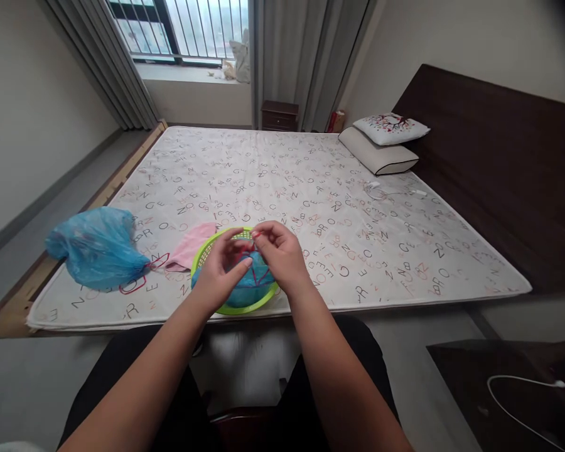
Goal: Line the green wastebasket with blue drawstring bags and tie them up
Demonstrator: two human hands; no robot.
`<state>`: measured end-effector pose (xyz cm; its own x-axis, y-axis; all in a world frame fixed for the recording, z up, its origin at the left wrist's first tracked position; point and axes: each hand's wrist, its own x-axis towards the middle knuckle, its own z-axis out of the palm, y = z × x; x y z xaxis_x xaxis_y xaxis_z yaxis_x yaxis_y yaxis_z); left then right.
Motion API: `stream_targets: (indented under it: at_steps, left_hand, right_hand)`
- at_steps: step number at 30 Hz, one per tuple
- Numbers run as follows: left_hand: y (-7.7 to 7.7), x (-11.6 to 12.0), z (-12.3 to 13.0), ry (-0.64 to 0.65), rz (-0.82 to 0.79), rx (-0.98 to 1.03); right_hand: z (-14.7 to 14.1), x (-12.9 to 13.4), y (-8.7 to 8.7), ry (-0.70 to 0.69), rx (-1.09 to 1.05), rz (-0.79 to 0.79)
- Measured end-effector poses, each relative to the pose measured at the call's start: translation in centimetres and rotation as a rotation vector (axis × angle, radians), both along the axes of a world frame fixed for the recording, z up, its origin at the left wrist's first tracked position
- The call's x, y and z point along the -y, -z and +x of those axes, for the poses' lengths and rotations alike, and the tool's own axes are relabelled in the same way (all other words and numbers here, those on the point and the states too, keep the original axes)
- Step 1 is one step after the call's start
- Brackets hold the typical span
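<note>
A green plastic basket (pixel 245 307) stands at the mattress's front edge with a blue plastic bag (pixel 248 295) inside it. Over the basket's left part, my left hand (pixel 223 267) has its thumb and fingers apart, curved around the bag's top; nothing can be made out in its grip. On the right, my right hand (pixel 280 254) pinches a thin red drawstring (pixel 255 235) between thumb and fingertips. The string runs down onto the blue bag. Part of the bag and basket is hidden behind both hands.
Left of the basket lie a pink cloth (pixel 191 246) and a full blue bag (pixel 98 248) with red ties. On the patterned mattress (pixel 263 176), two stacked pillows (pixel 386 141) and white cables (pixel 376 190) lie toward the dark headboard (pixel 489 157).
</note>
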<state>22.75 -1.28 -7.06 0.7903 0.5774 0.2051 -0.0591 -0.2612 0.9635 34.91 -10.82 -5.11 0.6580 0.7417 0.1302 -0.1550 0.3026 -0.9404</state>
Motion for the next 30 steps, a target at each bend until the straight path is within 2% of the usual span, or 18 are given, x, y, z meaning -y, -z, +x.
stream_targets:
  at_steps: [3,6,10,12,17,22,24,27,30]
  left_hand:
    - [1.1,0.0,0.4,0.12,-0.131,-0.062]
    - [1.6,-0.2,0.2,0.185,-0.162,-0.116]
    - [2.1,-0.8,-0.1,0.262,-0.171,-0.163]
    - [2.2,-1.1,-0.2,0.266,-0.103,-0.229]
    - [2.3,-1.1,0.0,0.241,0.234,-0.387]
    - [2.2,-0.1,0.1,0.05,0.311,-0.197]
    - [2.1,0.5,0.1,0.013,0.348,-0.111]
    - [1.7,1.2,0.2,0.059,0.318,-0.023]
    - [1.3,1.1,0.3,0.135,0.319,-0.009]
  right_hand:
    - [0.6,-0.2,0.2,0.086,-0.215,0.044]
    - [1.8,0.2,0.3,0.134,-0.354,0.09]
    - [2.9,0.8,0.3,0.137,-0.431,0.125]
    - [2.9,0.8,0.3,0.109,-0.468,0.124]
    - [2.4,0.6,0.3,0.067,-0.509,0.146]
    - [2.2,0.8,-0.2,0.033,-0.536,0.151]
    - [1.9,0.8,-0.4,-0.01,-0.547,0.123]
    - [1.5,0.7,-0.5,-0.062,-0.529,0.087]
    - [1.6,0.8,-0.4,-0.04,-0.46,0.042]
